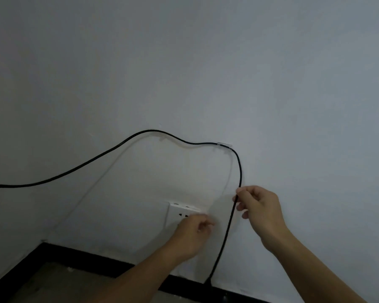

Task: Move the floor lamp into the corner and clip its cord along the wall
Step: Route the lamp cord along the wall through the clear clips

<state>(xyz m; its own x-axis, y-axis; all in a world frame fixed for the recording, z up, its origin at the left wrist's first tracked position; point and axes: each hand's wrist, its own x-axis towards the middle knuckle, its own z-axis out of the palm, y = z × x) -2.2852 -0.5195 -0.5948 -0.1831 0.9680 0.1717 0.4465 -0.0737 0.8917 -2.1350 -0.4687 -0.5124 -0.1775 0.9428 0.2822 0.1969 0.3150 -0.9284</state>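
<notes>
A black lamp cord [109, 150] runs in from the left edge, arcs up across the white wall and passes through a small clear clip [224, 145] stuck to the wall. From the clip it drops down to the black skirting. My right hand [258, 209] pinches the hanging stretch of cord between thumb and fingers, below the clip. My left hand [194, 234] is curled in front of the white wall socket [177, 209]; it looks blurred and I cannot tell what it holds. The lamp itself is out of view.
A black skirting board [79, 254] runs along the foot of the wall, with grey floor [53, 283] below it at the lower left. The room's corner lies at the left, where the skirting bends.
</notes>
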